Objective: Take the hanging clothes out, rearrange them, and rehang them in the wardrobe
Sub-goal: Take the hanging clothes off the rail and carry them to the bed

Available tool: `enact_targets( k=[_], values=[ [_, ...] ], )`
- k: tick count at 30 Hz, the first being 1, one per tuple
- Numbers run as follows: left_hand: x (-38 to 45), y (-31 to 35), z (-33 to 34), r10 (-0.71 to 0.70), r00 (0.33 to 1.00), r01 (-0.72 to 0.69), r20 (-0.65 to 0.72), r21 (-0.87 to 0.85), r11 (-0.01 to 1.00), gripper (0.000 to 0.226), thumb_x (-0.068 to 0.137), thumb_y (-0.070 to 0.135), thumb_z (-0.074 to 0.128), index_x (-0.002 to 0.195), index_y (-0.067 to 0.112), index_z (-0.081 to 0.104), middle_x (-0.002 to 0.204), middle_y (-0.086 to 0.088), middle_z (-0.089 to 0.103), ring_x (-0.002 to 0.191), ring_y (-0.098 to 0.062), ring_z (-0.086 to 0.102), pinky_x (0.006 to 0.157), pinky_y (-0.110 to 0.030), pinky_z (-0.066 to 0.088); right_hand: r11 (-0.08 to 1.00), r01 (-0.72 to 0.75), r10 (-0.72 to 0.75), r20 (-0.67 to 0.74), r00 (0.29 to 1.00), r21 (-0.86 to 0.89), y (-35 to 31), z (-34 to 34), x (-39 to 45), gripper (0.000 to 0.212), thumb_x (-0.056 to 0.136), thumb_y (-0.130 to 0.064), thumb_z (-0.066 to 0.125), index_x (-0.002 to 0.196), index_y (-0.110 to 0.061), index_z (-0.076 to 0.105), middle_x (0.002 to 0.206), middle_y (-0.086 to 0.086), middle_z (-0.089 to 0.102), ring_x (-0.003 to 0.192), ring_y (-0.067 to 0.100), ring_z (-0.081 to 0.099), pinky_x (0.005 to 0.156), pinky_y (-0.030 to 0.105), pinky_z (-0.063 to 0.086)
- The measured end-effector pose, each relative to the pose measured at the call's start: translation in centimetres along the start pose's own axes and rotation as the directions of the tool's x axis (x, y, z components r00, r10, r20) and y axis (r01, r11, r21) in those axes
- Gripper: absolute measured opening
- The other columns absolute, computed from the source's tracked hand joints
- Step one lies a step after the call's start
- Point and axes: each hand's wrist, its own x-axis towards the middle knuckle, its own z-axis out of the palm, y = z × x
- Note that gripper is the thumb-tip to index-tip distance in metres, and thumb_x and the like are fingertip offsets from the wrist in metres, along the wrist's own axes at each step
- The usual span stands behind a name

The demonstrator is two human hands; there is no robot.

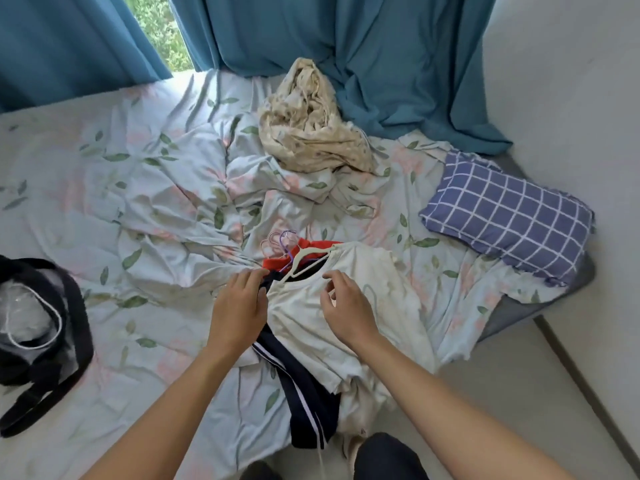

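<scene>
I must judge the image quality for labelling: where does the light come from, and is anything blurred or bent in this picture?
Head view: daylight enters through the gap between the teal curtains, where the greenery is overexposed; shadows on the floral sheet are soft; wide-angle distortion bends the bed edge; the white shirt and both hands are slightly soft, not sharp.

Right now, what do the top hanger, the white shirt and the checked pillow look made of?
White hanger: looks like smooth moulded plastic, thin and matte; could be coated wire.
White shirt: soft, thin woven or knit cloth, probably cotton; it creases and drapes limply.
Checked pillow: matte woven cover, printed blue with white lines, over soft filling.
</scene>
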Motion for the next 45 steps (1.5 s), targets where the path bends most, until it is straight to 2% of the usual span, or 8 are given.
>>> enact_targets(
  k=[3,9,13,17,22,32,40,45],
  values=[
    [-0.4,3.4,-4.3,0.236,0.971,-0.234,-0.043,0.051,0.971,0.026,0.102,0.014,0.054,0.127,0.011,0.060,0.113,-0.003,0.063,0.103,-0.029,0.057,0.081,-0.043,0.052,0.998,0.002,-0.009,-0.107,0.994,-0.058,-1.5,-4.4,-4.6,0.031,0.103,-0.030,0.049,0.133,-0.026,0.053,0.115,-0.011,0.058,0.109,0.012,0.055,0.089,0.034,0.051],
    [-2.7,10.5,-10.5,0.484,0.875,-0.484,0.016,0.057,0.873,0.032,0.101,0.016,0.059,0.132,0.013,0.062,0.116,-0.004,0.065,0.106,-0.033,0.059,0.090,-0.049,0.051,0.991,-0.129,0.111,-0.355,0.928,-0.027,-4.4,-10.5,-16.4,0.039,0.103,-0.040,0.051,0.141,-0.029,0.050,0.126,-0.012,0.056,0.118,0.009,0.050,0.093,0.030,0.046],
    [-6.5,15.8,-13.6,0.672,0.738,-0.674,0.054,0.008,0.739,0.037,0.102,0.029,0.043,0.134,0.017,0.059,0.113,0.001,0.062,0.102,-0.026,0.058,0.080,-0.043,0.051,0.972,-0.235,0.209,-0.555,0.805,0.025,-5.9,-12.2,-26.5,0.038,0.103,-0.043,0.050,0.139,-0.032,0.049,0.123,-0.015,0.054,0.116,0.005,0.047,0.087,0.028,0.043],
    [-11.7,21.8,-15.2,0.801,0.589,-0.802,0.112,-0.047,0.596,0.042,0.100,0.032,0.047,0.137,0.017,0.058,0.115,0.001,0.061,0.104,-0.027,0.057,0.080,-0.045,0.050,0.928,-0.370,0.300,-0.684,0.665,0.046,-7.6,-12.5,-36.4,0.040,0.101,-0.052,0.044,0.136,-0.034,0.049,0.120,-0.015,0.052,0.115,0.008,0.047,0.075,0.028,0.041],
    [-20.7,29.4,-15.3,0.918,0.363,-0.911,0.162,-0.148,0.386,0.045,0.097,0.037,0.049,0.136,0.018,0.060,0.115,0.000,0.062,0.106,-0.027,0.056,0.083,-0.046,0.050,0.842,-0.516,0.419,-0.795,0.438,0.160,-9.1,-11.9,-49.7,0.039,0.102,-0.042,0.057,0.137,-0.024,0.055,0.121,-0.006,0.058,0.117,0.019,0.054,0.093,0.039,0.049],
    [-45.5,38.5,-13.6,0.979,-0.177,-0.914,0.099,-0.385,-0.127,0.048,0.090,0.041,0.052,0.128,0.014,0.064,0.109,-0.005,0.061,0.101,-0.033,0.057,0.074,-0.043,0.048,0.564,-0.689,0.592,-0.804,-0.046,0.455,-14.8,-4.0,-75.1,0.041,0.103,-0.043,0.055,0.139,-0.025,0.054,0.127,-0.007,0.059,0.124,0.016,0.051,0.098,0.037,0.046],
    [-65.5,36.0,-14.9,0.875,-0.481,-0.744,0.051,-0.553,-0.376,0.048,0.092,0.042,0.051,0.131,0.016,0.064,0.111,-0.001,0.063,0.100,-0.028,0.057,0.077,-0.041,0.048,0.346,-0.718,0.598,-0.732,-0.327,0.604,-21.0,6.5,-90.0,0.040,0.103,-0.046,0.050,0.139,-0.029,0.050,0.122,-0.014,0.054,0.116,0.012,0.050,0.094,0.034,0.047],
    [-76.2,33.2,-16.5,0.762,-0.647,-0.614,0.023,-0.608,-0.503,0.048,0.093,0.042,0.050,0.131,0.015,0.063,0.111,0.000,0.062,0.100,-0.028,0.056,0.079,-0.043,0.049,0.212,-0.665,0.562,-0.646,-0.516,0.716,-25.9,13.0,-97.5,0.041,0.102,-0.047,0.051,0.138,-0.028,0.052,0.121,-0.014,0.054,0.115,0.013,0.049,0.094,0.039,0.049]
  ],
)
